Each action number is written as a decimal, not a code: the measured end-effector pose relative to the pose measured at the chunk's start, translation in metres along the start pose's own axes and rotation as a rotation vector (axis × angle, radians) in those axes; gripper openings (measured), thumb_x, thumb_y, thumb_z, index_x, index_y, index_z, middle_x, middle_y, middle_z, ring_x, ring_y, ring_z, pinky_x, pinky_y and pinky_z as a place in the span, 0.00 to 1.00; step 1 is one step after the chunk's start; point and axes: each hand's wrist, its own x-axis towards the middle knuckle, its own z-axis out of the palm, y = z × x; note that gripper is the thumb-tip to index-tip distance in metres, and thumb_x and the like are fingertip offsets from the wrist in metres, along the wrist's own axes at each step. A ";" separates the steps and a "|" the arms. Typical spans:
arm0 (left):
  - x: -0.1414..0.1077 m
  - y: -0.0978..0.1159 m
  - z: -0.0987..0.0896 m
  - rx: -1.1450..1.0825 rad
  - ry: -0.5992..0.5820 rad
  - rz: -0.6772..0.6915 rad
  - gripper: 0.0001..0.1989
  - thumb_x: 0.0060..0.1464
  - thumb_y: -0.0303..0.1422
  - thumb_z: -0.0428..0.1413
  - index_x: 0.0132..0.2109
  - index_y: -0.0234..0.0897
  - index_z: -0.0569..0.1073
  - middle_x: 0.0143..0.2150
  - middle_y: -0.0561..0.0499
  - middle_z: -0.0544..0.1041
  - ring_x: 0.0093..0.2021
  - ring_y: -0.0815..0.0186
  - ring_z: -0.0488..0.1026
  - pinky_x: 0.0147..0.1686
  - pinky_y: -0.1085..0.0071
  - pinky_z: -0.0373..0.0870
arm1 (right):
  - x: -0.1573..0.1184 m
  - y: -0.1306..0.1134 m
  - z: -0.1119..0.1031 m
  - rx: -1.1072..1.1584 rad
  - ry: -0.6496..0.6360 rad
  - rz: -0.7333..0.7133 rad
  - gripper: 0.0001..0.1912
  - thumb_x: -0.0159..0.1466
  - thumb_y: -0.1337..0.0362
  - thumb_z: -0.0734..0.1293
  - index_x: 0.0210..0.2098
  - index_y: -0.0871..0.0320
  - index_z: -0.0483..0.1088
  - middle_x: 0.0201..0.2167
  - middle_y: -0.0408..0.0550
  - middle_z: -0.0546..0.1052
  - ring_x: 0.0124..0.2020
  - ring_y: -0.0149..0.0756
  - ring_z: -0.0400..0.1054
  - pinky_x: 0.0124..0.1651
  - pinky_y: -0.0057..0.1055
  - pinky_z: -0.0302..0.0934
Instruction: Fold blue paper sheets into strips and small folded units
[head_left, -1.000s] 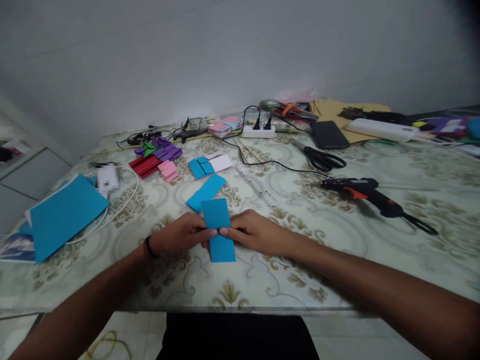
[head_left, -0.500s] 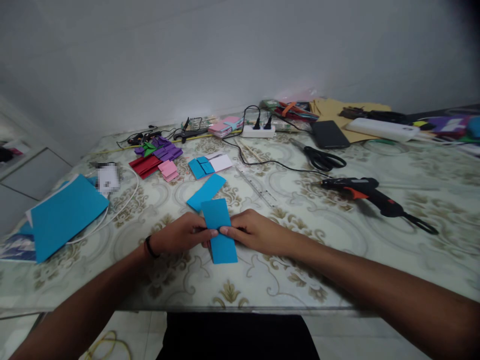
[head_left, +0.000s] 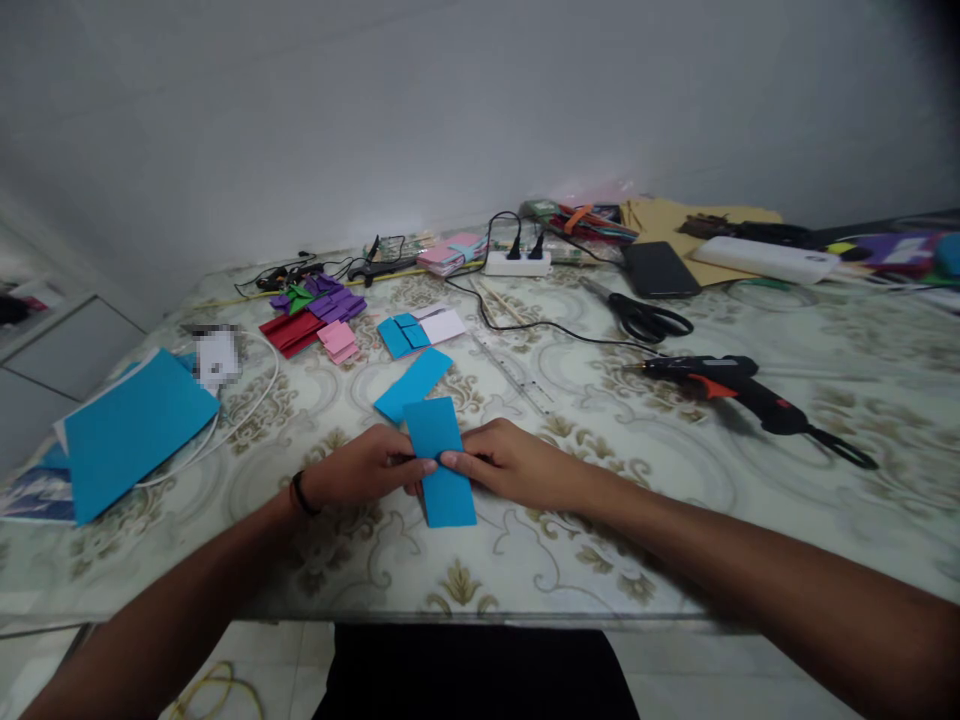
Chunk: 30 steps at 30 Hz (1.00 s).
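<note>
A blue paper strip (head_left: 448, 500) is held upright-lengthwise between my two hands, just above the patterned table (head_left: 330, 580). My left hand (head_left: 379, 464) pinches its left edge, thumb on top and fingers underneath. From the other side my right hand (head_left: 506, 462) grips the right edge the same way, and the two thumb tips nearly meet at the strip's middle. Just beyond lies a second blue paper strip (head_left: 416, 382), partly overlapped by the held one. Farther back are a folded blue paper piece (head_left: 403, 336) and a white paper piece (head_left: 444, 325).
Red folded paper (head_left: 291, 332), pink paper (head_left: 339, 342) and purple paper (head_left: 335, 300) lie back left. Blue sheets (head_left: 139, 435) rest at left. A clear ruler (head_left: 517, 378), scissors (head_left: 645, 317), a hot glue gun (head_left: 739, 385) and a power strip (head_left: 517, 263) lie behind and right.
Almost nothing differs. Both hands keep the same pinch on the blue paper strip, which has barely shifted in view.
</note>
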 end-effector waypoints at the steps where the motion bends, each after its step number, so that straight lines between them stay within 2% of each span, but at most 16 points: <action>1: 0.000 0.000 0.000 -0.003 -0.003 0.004 0.21 0.70 0.39 0.53 0.30 0.32 0.77 0.28 0.49 0.80 0.28 0.70 0.73 0.31 0.75 0.67 | 0.000 0.000 0.000 -0.001 0.001 0.003 0.33 0.76 0.44 0.56 0.29 0.62 0.75 0.25 0.46 0.75 0.27 0.28 0.62 0.34 0.26 0.55; 8: -0.001 -0.002 0.000 0.004 0.000 -0.011 0.21 0.71 0.39 0.53 0.31 0.31 0.77 0.29 0.48 0.81 0.29 0.69 0.73 0.33 0.74 0.68 | 0.001 0.003 0.002 -0.009 0.009 -0.011 0.30 0.77 0.49 0.55 0.30 0.62 0.74 0.23 0.43 0.70 0.25 0.27 0.61 0.34 0.26 0.54; 15: -0.001 -0.001 0.001 -0.005 0.005 0.004 0.20 0.70 0.38 0.54 0.32 0.31 0.77 0.28 0.49 0.80 0.29 0.70 0.73 0.32 0.75 0.67 | 0.000 0.000 0.000 -0.015 0.002 0.014 0.31 0.76 0.47 0.56 0.30 0.62 0.75 0.25 0.45 0.73 0.26 0.27 0.61 0.34 0.26 0.55; 20: 0.000 0.001 0.001 0.000 0.008 0.004 0.19 0.70 0.36 0.54 0.31 0.31 0.77 0.28 0.50 0.80 0.29 0.70 0.73 0.33 0.76 0.67 | 0.000 0.001 0.001 -0.015 0.010 0.012 0.31 0.76 0.46 0.56 0.30 0.62 0.74 0.24 0.45 0.72 0.26 0.27 0.60 0.34 0.26 0.54; 30: -0.001 -0.001 0.001 0.010 0.006 -0.003 0.20 0.70 0.38 0.54 0.31 0.32 0.77 0.28 0.49 0.80 0.29 0.69 0.74 0.33 0.74 0.68 | 0.000 0.002 0.002 -0.027 0.005 0.010 0.30 0.76 0.47 0.55 0.30 0.62 0.74 0.23 0.44 0.70 0.25 0.27 0.60 0.33 0.26 0.52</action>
